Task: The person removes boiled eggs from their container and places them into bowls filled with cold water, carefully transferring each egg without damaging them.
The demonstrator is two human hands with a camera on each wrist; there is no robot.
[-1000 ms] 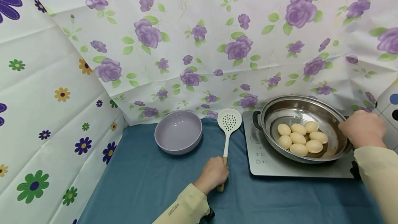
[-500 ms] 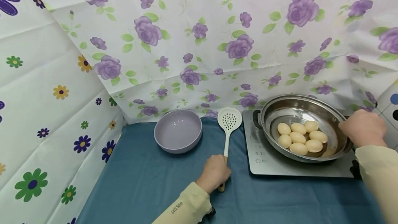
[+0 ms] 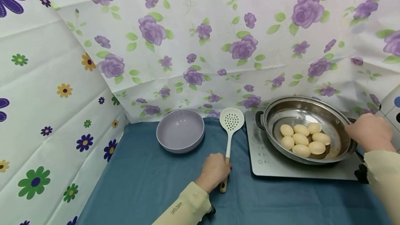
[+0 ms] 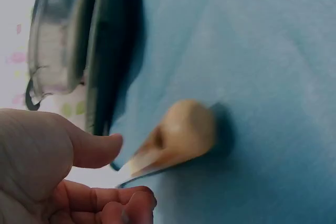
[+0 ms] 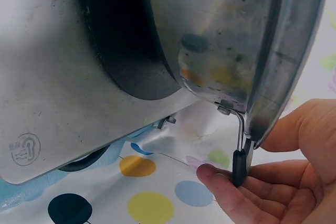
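Observation:
A white slotted spoon (image 3: 231, 122) with a wooden handle (image 4: 186, 127) lies on the blue cloth. My left hand (image 3: 214, 171) is over that handle; its thumb and fingers are spread apart around it in the left wrist view. A steel pan (image 3: 272, 145) holds several beige eggs (image 3: 300, 139) and stands on the cooktop. My right hand (image 3: 372, 131) is at the pan's right side handle (image 5: 239, 167). Seen from the right wrist, its fingers lie loosely below the handle, with the thumb at the rim and a gap between them; the thumb tip is hidden.
A shallow lilac bowl (image 3: 180, 131) stands left of the spoon. The flat silver cooktop (image 3: 268, 167) lies under the pan on the blue cloth (image 3: 140, 183). Flower-printed sheets (image 3: 175, 55) hang behind and at the left.
My right hand has shifted slightly right against the pan, uncovering part of its handle. The left hand's hold on the spoon handle looks looser. Pan, bowl and spoon stay put; the view shifts a little.

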